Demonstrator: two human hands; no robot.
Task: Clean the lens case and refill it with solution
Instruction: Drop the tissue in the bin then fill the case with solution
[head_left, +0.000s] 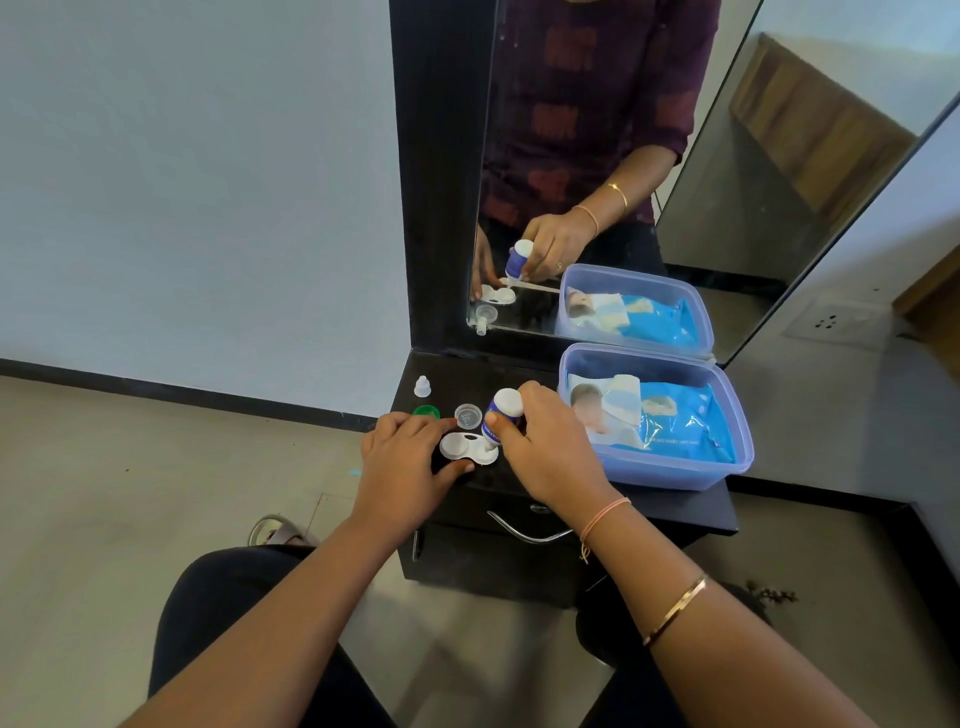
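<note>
A white two-well lens case (460, 448) lies open on the black dresser top (675, 506). My left hand (402, 457) holds its left end between thumb and fingers. My right hand (545, 447) grips a small white and purple solution bottle (503, 410), tipped upside down with its nozzle over the case's right well. A clear round lid (468, 416) and a green lid (426, 412) lie just behind the case. The bottle's small white cap (422, 386) stands further back.
A clear blue-tinted plastic box (670, 470) holding a blue wipes packet sits on the right of the dresser, close to my right hand. A mirror (597, 156) rises behind. A drawer with a metal handle (524, 532) is below the top.
</note>
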